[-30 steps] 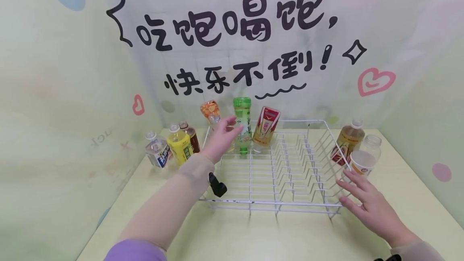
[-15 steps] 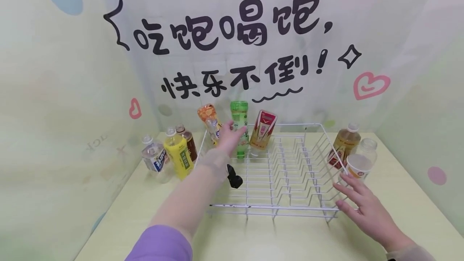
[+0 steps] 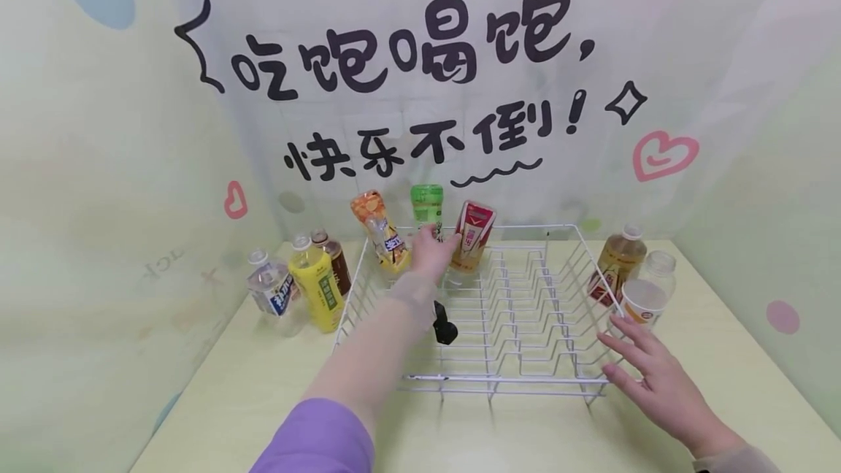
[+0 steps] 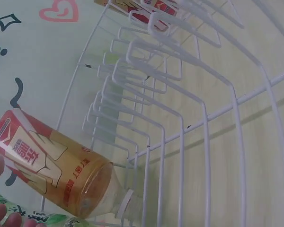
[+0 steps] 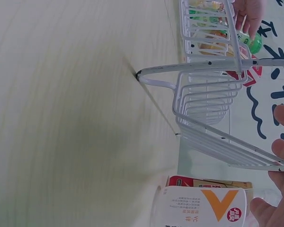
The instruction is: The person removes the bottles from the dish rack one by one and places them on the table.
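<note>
Below the wall's "快乐不倒!" lettering (image 3: 436,141), my left hand (image 3: 431,254) sits kinda loose by a red-gold bottle (image 4: 52,163); right hand (image 3: 663,385) splayed near the "VC" jar (image 5: 194,208).

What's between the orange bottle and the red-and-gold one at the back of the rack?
A green bottle, as the head view shows; its lower part is hidden behind the left hand.

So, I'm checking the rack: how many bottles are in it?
3, along the back of the rack: the orange bottle at left, the green bottle in the middle, partly behind the left hand, and the red bottle at right. The left sleeve might hide more.
</note>
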{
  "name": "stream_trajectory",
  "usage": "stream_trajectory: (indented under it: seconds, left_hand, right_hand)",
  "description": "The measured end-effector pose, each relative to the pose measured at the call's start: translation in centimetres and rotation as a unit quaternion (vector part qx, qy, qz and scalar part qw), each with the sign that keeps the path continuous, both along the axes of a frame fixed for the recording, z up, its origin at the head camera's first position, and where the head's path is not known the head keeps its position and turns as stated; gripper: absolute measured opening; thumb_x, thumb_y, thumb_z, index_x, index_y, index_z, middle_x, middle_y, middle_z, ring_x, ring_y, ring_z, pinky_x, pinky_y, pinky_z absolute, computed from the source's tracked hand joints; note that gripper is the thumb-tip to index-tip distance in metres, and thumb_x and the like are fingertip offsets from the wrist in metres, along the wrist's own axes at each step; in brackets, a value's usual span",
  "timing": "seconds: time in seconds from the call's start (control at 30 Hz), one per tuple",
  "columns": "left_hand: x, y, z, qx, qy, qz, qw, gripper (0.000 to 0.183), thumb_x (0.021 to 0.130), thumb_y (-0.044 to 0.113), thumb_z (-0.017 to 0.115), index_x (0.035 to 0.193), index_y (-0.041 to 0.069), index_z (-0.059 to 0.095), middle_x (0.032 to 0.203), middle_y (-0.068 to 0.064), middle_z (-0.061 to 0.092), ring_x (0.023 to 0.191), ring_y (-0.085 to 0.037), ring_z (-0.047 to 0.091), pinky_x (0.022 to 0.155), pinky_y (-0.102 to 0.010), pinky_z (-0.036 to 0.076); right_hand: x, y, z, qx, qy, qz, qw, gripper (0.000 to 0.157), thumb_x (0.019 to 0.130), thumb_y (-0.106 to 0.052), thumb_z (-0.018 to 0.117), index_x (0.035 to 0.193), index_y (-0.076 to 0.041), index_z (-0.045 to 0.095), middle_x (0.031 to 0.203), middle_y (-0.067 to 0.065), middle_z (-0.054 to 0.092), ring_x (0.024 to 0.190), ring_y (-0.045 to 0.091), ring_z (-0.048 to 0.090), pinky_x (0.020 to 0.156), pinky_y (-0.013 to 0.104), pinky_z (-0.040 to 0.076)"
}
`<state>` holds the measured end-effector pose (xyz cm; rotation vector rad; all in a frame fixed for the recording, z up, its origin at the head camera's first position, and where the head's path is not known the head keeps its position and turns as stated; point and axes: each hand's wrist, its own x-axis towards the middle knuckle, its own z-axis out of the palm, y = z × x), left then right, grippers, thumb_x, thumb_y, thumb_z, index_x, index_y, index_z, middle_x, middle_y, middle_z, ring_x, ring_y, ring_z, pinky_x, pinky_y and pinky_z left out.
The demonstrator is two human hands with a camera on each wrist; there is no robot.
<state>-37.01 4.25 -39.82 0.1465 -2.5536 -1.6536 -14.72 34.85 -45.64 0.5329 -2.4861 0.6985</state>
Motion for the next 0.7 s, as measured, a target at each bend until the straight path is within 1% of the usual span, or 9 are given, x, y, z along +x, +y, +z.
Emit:
stream_trajectory:
  seconds: [0.13,0.23,0.3,0.37,0.47,0.53,0.67,0.7]
  left_hand:
    - [0.1,1.2,-0.5,-0.031,0.006,-0.030,0.9990,0.065,0.087,0.035,0.071,0.138,0.005,0.045,0.136,-0.016,0.048,0.125,-0.029,0.046,0.104,-0.043,0.040]
    - [0.0,2.1,-0.9,-0.061,0.014,-0.041,0.9971,0.061,0.085,0.033,0.073,0.133,0.004,0.049,0.130,-0.016,0.052,0.120,-0.028,0.050,0.102,-0.042,0.042]
    - [0.0,2.8,-1.0,-0.082,0.018,-0.038,0.9957,0.060,0.084,0.032,0.075,0.130,0.004,0.050,0.125,-0.015,0.053,0.116,-0.027,0.052,0.100,-0.042,0.043]
    - [0.0,3.4,-1.1,-0.105,0.016,-0.027,0.9940,0.061,0.082,0.034,0.076,0.129,0.004,0.050,0.121,-0.013,0.054,0.112,-0.028,0.054,0.099,-0.043,0.044]
    - [0.0,4.2,-1.2,-0.143,0.009,-0.015,0.9896,0.066,0.081,0.035,0.076,0.131,0.004,0.046,0.119,-0.014,0.054,0.109,-0.029,0.054,0.096,-0.045,0.045]
    - [0.0,4.6,-1.3,-0.160,0.011,-0.013,0.9870,0.068,0.081,0.034,0.076,0.132,0.002,0.043,0.118,-0.015,0.055,0.108,-0.030,0.055,0.095,-0.045,0.046]
    - [-0.2,5.1,-1.5,-0.196,0.022,-0.022,0.9801,0.064,0.080,0.031,0.078,0.128,0.002,0.047,0.114,-0.015,0.058,0.106,-0.029,0.057,0.093,-0.042,0.048]
    - [-0.3,5.2,-1.5,-0.214,0.026,-0.029,0.9760,0.064,0.080,0.032,0.078,0.128,0.002,0.048,0.114,-0.015,0.059,0.106,-0.029,0.057,0.094,-0.042,0.047]
  right_hand:
    - [-0.1,0.0,0.0,-0.003,0.002,0.001,1.000,0.043,0.082,-0.014,0.073,0.123,-0.009,0.064,0.141,0.016,0.046,0.137,0.023,0.030,0.104,0.008,0.009]
    - [-0.1,0.1,0.0,-0.003,0.003,0.002,1.000,0.042,0.082,-0.014,0.074,0.123,-0.009,0.064,0.140,0.017,0.046,0.137,0.023,0.030,0.104,0.008,0.009]
    - [-0.1,0.1,0.1,-0.002,0.005,0.002,1.000,0.042,0.082,-0.014,0.074,0.123,-0.009,0.064,0.140,0.017,0.046,0.137,0.022,0.030,0.104,0.008,0.009]
    - [-0.1,0.2,0.1,-0.003,0.006,0.002,1.000,0.042,0.081,-0.014,0.074,0.122,-0.009,0.064,0.139,0.018,0.047,0.137,0.019,0.029,0.104,0.008,0.009]
    - [-0.1,0.2,0.0,-0.004,0.006,0.003,1.000,0.042,0.081,-0.014,0.074,0.122,-0.008,0.064,0.139,0.018,0.047,0.138,0.016,0.028,0.104,0.008,0.010]
    - [-0.1,0.2,-0.1,-0.005,0.005,0.002,1.000,0.042,0.081,-0.014,0.074,0.122,-0.009,0.064,0.139,0.018,0.047,0.138,0.017,0.028,0.104,0.008,0.010]
    - [-0.2,0.2,-0.1,-0.004,0.001,0.002,1.000,0.043,0.082,-0.014,0.074,0.123,-0.010,0.064,0.141,0.016,0.046,0.138,0.022,0.030,0.105,0.009,0.009]
    - [-0.1,0.2,-0.1,-0.004,0.000,0.001,1.000,0.043,0.082,-0.014,0.073,0.123,-0.010,0.064,0.141,0.016,0.046,0.137,0.023,0.030,0.105,0.009,0.009]
